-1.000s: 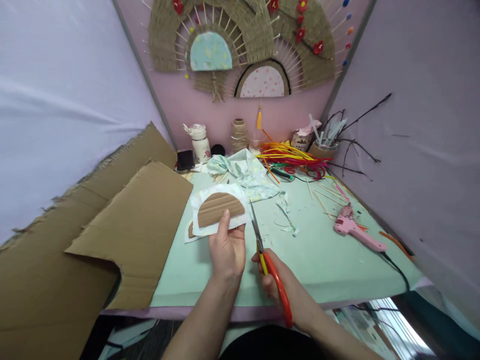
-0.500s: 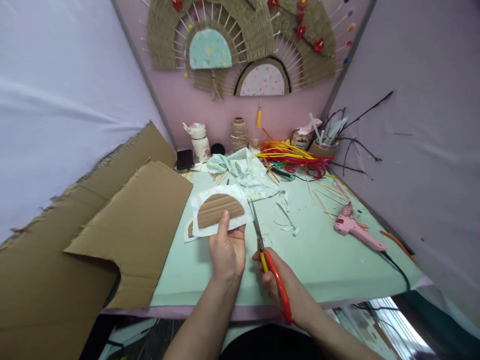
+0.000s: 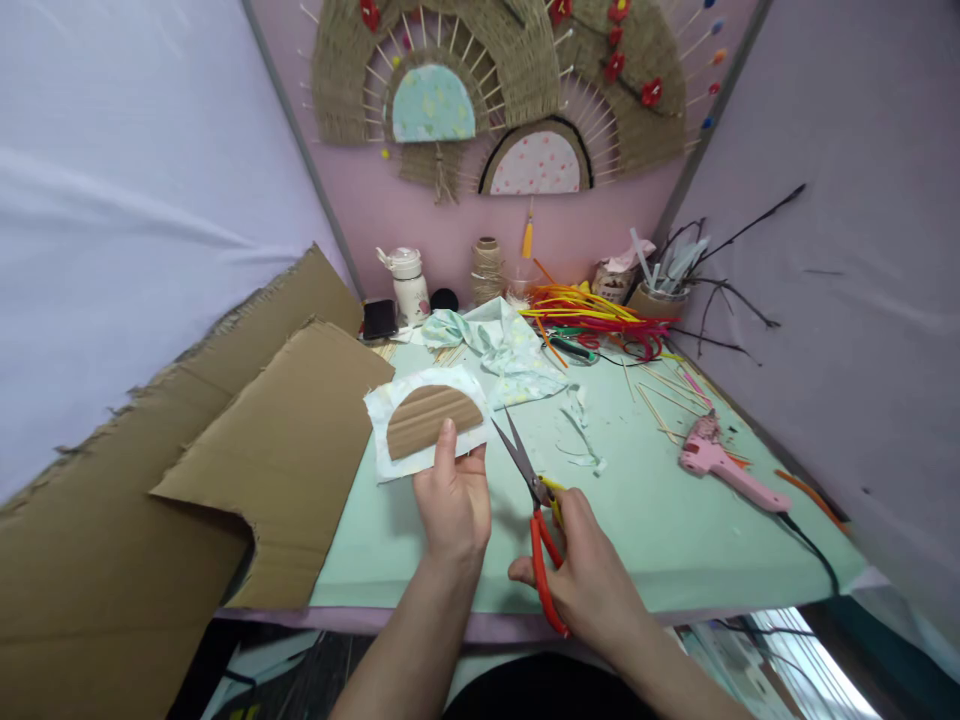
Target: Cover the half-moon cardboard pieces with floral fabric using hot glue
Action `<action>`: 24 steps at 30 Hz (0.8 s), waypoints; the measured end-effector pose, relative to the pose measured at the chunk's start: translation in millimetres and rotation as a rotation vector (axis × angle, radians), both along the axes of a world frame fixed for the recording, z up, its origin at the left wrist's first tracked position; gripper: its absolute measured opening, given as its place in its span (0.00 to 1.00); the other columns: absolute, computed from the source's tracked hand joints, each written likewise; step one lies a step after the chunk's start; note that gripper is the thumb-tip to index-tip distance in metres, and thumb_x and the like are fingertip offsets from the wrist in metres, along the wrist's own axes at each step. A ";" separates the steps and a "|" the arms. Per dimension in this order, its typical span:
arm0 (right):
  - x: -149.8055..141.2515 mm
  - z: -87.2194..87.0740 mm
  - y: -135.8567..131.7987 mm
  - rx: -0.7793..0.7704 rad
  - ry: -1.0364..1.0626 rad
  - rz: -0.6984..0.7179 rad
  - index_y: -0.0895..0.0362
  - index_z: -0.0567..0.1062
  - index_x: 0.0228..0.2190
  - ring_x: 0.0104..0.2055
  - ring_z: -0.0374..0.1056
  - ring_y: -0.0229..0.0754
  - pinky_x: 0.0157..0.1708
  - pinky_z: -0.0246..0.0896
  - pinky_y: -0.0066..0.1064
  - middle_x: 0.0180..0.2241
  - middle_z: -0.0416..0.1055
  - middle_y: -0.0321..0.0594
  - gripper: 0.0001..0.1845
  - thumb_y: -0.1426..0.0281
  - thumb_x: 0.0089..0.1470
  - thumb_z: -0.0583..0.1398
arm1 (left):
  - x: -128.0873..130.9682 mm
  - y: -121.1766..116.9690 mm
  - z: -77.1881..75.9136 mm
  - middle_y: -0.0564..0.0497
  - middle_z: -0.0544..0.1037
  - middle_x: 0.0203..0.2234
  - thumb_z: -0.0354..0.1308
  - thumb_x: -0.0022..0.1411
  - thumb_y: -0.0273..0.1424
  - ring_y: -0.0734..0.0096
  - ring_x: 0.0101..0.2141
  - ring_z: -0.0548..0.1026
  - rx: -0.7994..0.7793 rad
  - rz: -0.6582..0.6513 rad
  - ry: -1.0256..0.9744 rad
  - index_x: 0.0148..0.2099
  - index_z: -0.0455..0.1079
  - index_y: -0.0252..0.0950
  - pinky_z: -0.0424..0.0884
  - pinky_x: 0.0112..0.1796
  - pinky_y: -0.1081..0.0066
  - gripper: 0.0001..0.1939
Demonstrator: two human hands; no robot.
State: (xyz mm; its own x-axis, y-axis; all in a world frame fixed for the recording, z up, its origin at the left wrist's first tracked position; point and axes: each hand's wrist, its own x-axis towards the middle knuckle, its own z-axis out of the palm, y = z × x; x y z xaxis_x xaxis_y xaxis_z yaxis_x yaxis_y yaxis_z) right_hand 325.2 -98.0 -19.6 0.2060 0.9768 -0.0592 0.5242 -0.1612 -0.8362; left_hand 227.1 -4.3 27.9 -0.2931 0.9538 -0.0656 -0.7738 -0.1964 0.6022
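My left hand grips a half-round piece of cardboard that lies on a pale floral cloth, thumb on top and fingers beneath. The cloth sticks out as a margin all round the cardboard. In my right hand is a pair of scissors with red handles and a yellow part near the pivot. Their blades stand a little apart and point up and left, close to the cloth's right edge but not visibly touching it.
Large cardboard sheets lean at the left. A pink glue gun, thin sticks and cloth scraps lie on the right. Crumpled floral cloth, coloured strips, twine and a white bottle stand or lie behind.
The scissors have turned leftward and their blades have spread. The cardboard with its cloth has shifted slightly left and tilted, covering the second piece seen behind it before.
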 end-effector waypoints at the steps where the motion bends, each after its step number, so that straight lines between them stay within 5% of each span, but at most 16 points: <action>1: 0.4 0.0 0.1 -0.012 0.059 0.001 0.52 0.64 0.43 0.35 0.64 0.43 0.33 0.61 0.33 0.36 0.65 0.37 0.23 0.65 0.44 0.63 | -0.3 0.2 0.8 0.49 0.75 0.50 0.61 0.57 0.24 0.61 0.52 0.72 0.000 0.005 0.002 0.52 0.68 0.45 0.73 0.46 0.61 0.22; 6: 7.4 5.8 5.2 0.023 0.315 -0.053 0.54 0.62 0.40 0.27 0.59 0.38 0.28 0.57 0.29 0.26 0.60 0.30 0.16 0.63 0.50 0.59 | -0.8 0.6 -1.4 0.49 0.74 0.51 0.61 0.57 0.24 0.62 0.51 0.72 -0.044 -0.010 0.019 0.52 0.68 0.45 0.75 0.43 0.64 0.22; 12: 8.8 14.8 0.1 -0.055 0.494 0.220 0.55 0.61 0.37 0.26 0.53 0.34 0.25 0.53 0.27 0.27 0.58 0.31 0.15 0.59 0.52 0.58 | 0.2 -0.1 -0.8 0.48 0.75 0.50 0.60 0.57 0.24 0.63 0.49 0.74 -0.046 -0.035 -0.005 0.51 0.70 0.42 0.75 0.43 0.65 0.18; 16: 0.6 16.7 -4.8 -0.118 0.475 0.233 0.54 0.58 0.34 0.25 0.50 0.33 0.24 0.50 0.26 0.27 0.55 0.29 0.13 0.61 0.54 0.57 | 0.4 -2.9 7.6 0.50 0.77 0.47 0.59 0.58 0.23 0.65 0.48 0.75 -0.027 -0.017 -0.026 0.50 0.71 0.43 0.74 0.44 0.66 0.17; 24: -0.9 18.6 -3.3 -0.065 0.508 0.319 0.55 0.61 0.38 0.28 0.53 0.37 0.28 0.52 0.29 0.28 0.58 0.33 0.28 0.44 0.52 0.54 | 2.9 -7.3 10.4 0.47 0.78 0.46 0.60 0.58 0.24 0.63 0.48 0.75 -0.044 -0.053 -0.029 0.50 0.71 0.39 0.74 0.46 0.65 0.17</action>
